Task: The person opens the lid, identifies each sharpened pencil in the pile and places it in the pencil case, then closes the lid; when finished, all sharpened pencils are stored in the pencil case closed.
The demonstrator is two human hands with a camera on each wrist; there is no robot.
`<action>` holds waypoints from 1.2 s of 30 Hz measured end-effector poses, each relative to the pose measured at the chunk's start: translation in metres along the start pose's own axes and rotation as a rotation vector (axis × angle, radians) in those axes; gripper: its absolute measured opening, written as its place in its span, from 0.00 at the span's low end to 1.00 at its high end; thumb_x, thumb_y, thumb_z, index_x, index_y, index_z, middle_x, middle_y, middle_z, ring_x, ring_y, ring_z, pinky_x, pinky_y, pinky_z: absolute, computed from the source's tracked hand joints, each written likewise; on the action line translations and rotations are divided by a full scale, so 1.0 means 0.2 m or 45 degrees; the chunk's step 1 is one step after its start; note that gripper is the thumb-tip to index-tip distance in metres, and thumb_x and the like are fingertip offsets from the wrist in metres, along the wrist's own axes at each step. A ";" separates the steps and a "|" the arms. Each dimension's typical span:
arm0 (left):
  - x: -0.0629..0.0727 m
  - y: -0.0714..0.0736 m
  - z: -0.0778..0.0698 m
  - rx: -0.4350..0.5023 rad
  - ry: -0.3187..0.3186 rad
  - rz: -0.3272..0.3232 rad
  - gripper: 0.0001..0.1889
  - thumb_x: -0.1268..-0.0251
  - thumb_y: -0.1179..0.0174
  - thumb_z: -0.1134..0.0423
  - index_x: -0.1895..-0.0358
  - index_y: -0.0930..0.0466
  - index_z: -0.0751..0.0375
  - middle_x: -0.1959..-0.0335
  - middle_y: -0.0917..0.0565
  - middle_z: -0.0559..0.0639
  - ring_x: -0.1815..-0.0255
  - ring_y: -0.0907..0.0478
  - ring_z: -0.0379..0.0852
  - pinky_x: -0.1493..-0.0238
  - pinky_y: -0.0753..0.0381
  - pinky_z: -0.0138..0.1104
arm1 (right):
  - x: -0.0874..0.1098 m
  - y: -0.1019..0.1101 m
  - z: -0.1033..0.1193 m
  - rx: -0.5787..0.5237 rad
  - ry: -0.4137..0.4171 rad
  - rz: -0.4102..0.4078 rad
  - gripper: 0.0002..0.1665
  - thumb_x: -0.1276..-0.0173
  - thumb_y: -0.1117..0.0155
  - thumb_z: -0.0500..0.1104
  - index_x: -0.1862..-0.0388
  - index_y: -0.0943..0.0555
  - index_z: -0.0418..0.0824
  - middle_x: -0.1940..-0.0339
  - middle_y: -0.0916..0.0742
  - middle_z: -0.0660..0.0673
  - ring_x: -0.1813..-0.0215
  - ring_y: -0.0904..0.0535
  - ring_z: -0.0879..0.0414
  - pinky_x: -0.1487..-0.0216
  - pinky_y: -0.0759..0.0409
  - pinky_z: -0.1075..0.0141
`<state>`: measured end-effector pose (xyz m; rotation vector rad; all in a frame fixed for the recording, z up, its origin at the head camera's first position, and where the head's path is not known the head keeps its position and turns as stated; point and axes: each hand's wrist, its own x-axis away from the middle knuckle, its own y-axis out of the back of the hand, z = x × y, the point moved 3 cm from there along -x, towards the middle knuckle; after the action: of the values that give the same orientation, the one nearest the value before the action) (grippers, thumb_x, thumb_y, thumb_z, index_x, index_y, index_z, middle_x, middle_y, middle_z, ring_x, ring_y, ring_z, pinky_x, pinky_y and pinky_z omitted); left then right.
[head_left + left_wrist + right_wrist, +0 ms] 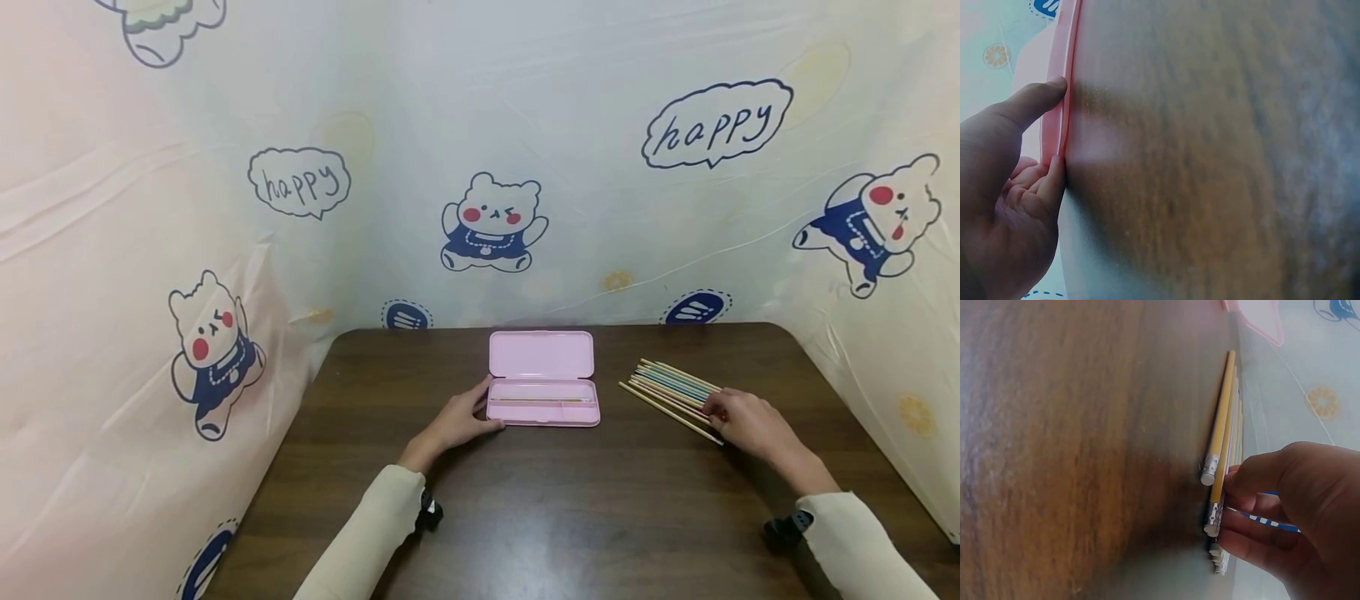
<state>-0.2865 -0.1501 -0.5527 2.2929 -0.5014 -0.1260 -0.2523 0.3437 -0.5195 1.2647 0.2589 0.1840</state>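
Observation:
A pink pencil case (542,356) lies open on the table, its lid tipped back. One pencil (536,400) rests in its long compartment. My left hand (456,419) holds the case's left end, thumb along the front edge (1054,128) and the other fingers round the side. To the right of the case, several pencils (675,383) lie side by side, slanting, mostly yellow with some blue. My right hand (753,423) is at their near ends. Its thumb and fingertips pinch a yellow pencil (1217,492) close to the eraser. Another yellow pencil (1217,434) lies slightly apart in front.
The dark wooden table (555,508) runs back to a pale curtain (585,217) printed with bears and the word "happy". The curtain also hangs along both sides. A dark strap device (429,510) sits on the left wrist, and a similar one (786,532) on the right.

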 end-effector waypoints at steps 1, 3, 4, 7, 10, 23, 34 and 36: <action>0.00 0.00 0.00 -0.004 0.000 0.000 0.53 0.31 0.27 0.46 0.12 0.51 0.54 0.12 0.43 0.53 0.17 0.34 0.51 0.18 0.33 0.48 | 0.00 0.00 0.00 0.003 -0.001 0.006 0.04 0.35 0.28 0.34 0.62 0.11 0.40 0.66 0.12 0.46 0.66 0.19 0.53 0.63 0.16 0.48; 0.00 0.00 0.01 -0.005 -0.009 -0.004 0.53 0.31 0.27 0.47 0.12 0.51 0.55 0.13 0.42 0.54 0.17 0.33 0.51 0.18 0.33 0.48 | 0.00 -0.01 0.00 0.004 0.001 0.012 0.05 0.35 0.28 0.34 0.61 0.11 0.39 0.65 0.12 0.45 0.66 0.19 0.52 0.62 0.15 0.46; 0.00 0.00 0.01 -0.008 -0.013 -0.007 0.53 0.31 0.27 0.47 0.12 0.50 0.55 0.13 0.42 0.55 0.17 0.32 0.51 0.18 0.33 0.48 | 0.00 -0.01 -0.01 0.005 0.005 0.015 0.05 0.35 0.28 0.34 0.61 0.11 0.39 0.65 0.11 0.44 0.66 0.18 0.52 0.62 0.15 0.46; 0.00 0.00 0.01 -0.010 -0.009 -0.012 0.53 0.32 0.27 0.46 0.12 0.50 0.55 0.13 0.42 0.54 0.17 0.33 0.52 0.18 0.33 0.48 | 0.01 -0.01 0.00 0.005 0.021 0.005 0.05 0.35 0.27 0.34 0.60 0.11 0.39 0.64 0.10 0.44 0.65 0.16 0.51 0.61 0.14 0.45; 0.00 -0.01 0.01 -0.012 -0.009 -0.012 0.53 0.32 0.27 0.46 0.12 0.50 0.55 0.13 0.42 0.55 0.17 0.32 0.52 0.18 0.33 0.49 | 0.01 -0.01 0.00 0.004 0.032 0.003 0.05 0.34 0.26 0.34 0.61 0.11 0.39 0.63 0.09 0.43 0.64 0.14 0.50 0.61 0.14 0.44; 0.00 0.00 0.01 -0.012 -0.005 0.006 0.54 0.32 0.27 0.45 0.12 0.52 0.53 0.13 0.42 0.54 0.17 0.33 0.52 0.18 0.32 0.48 | 0.01 0.00 0.01 -0.012 0.030 -0.057 0.05 0.36 0.26 0.35 0.61 0.11 0.36 0.64 0.12 0.42 0.65 0.17 0.50 0.61 0.14 0.45; -0.01 -0.01 0.02 -0.036 0.007 0.010 0.53 0.31 0.28 0.44 0.11 0.52 0.51 0.12 0.42 0.52 0.15 0.36 0.51 0.17 0.34 0.48 | 0.01 0.12 0.08 -0.076 0.067 -0.151 0.04 0.30 0.29 0.33 0.60 0.09 0.36 0.67 0.10 0.45 0.67 0.17 0.54 0.66 0.18 0.53; -0.01 -0.01 0.02 -0.037 0.004 0.007 0.53 0.31 0.28 0.44 0.12 0.51 0.51 0.12 0.42 0.53 0.15 0.36 0.53 0.18 0.33 0.49 | 0.00 0.14 0.10 -0.088 0.080 -0.184 0.05 0.30 0.29 0.32 0.59 0.08 0.36 0.66 0.10 0.45 0.66 0.16 0.54 0.66 0.18 0.55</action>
<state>-0.2881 -0.1515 -0.5564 2.2628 -0.5016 -0.1262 -0.2464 0.3342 -0.4873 1.1678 0.3934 0.1078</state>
